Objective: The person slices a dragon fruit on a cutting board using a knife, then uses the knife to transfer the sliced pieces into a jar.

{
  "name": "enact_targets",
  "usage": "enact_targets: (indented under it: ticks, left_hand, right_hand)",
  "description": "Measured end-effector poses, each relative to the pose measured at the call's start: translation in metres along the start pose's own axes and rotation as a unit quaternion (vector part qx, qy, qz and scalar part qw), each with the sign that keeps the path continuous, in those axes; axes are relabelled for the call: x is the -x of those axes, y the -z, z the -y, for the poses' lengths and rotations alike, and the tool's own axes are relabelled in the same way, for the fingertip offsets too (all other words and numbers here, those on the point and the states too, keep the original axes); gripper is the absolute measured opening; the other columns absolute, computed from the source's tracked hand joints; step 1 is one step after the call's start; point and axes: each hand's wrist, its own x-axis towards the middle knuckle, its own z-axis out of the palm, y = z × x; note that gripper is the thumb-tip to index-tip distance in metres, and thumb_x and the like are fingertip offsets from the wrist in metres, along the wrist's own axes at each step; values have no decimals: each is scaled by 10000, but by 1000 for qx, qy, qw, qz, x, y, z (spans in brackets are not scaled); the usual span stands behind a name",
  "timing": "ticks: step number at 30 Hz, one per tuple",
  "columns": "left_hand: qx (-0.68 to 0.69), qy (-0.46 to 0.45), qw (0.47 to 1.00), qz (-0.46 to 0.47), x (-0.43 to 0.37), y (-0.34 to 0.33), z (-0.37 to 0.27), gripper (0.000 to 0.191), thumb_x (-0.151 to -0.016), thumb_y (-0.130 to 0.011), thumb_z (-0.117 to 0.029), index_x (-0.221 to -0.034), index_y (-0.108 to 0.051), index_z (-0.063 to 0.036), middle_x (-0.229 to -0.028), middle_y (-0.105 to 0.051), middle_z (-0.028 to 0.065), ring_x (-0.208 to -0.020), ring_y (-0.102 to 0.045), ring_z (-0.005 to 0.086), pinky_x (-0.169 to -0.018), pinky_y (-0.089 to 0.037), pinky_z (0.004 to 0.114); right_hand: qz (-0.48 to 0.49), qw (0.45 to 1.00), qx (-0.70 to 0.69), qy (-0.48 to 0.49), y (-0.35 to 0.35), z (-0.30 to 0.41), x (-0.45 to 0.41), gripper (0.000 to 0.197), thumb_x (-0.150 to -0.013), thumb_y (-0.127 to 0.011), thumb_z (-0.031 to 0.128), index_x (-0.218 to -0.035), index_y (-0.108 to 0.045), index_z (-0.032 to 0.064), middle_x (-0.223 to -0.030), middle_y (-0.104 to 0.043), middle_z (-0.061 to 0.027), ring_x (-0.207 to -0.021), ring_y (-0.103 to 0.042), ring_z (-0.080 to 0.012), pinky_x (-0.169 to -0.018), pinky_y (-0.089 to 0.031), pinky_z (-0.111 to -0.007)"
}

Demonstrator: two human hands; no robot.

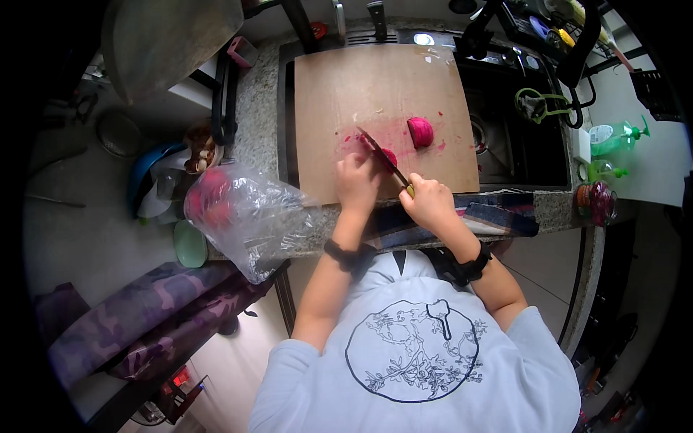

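Observation:
My right hand (430, 197) grips the yellowish-green handle of a kitchen knife (384, 156). Its dark blade slants up and left across a wooden cutting board (373, 81). Just right of the blade, a cut magenta piece of fruit or vegetable (389, 157) shows in part. My left hand (357, 181) is slightly blurred on the blade's left side, fingers bent towards the board; whether they hold something is hidden. Farther right lies a larger magenta chunk (420, 132), apart from both hands. Magenta stains and small scraps mark the board around the blade.
The board lies over a dark sink (509, 157). Left of it, a clear plastic bag (249, 216) with reddish produce overlaps the counter edge, near a green dish (190, 243). Soap bottles (614, 138) and a jar (595, 203) stand right. A folded cloth (495, 214) lies along the front edge.

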Motion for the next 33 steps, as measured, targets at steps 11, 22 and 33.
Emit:
enact_targets:
  ticks: [11,22,33]
  left_hand:
    - [-5,5,1000,8,0,0,-1,366,-610,-723,-183,-962,-624,-159,-982,-508,53,-906,-474,263,-767,-435,372]
    - [2,-6,1000,-3,-4,1,0,343,-608,-724,-181,-934,-627,-133,-957,-526,65,-895,-488,270,-765,-440,373]
    - [-61,-177,963,196,-60,28,-9,423,-605,-719,-105,-1008,-607,-169,-1080,-516,62,-1038,-463,263,-855,-407,383]
  right_hand:
    - [21,1000,11,-12,-3,0,-2,217,-758,-527,243,-795,-539,30,-665,-591,-224,-659,-593,-391,-617,-475,-469]
    - [-17,1000,-21,-11,2,-1,0,219,-746,-540,244,-797,-550,31,-647,-583,-217,-647,-585,-394,-607,-473,-458]
    - [-70,995,-43,-53,19,-10,4,227,-748,-541,262,-753,-539,34,-623,-585,-218,-620,-598,-386,-597,-483,-459]
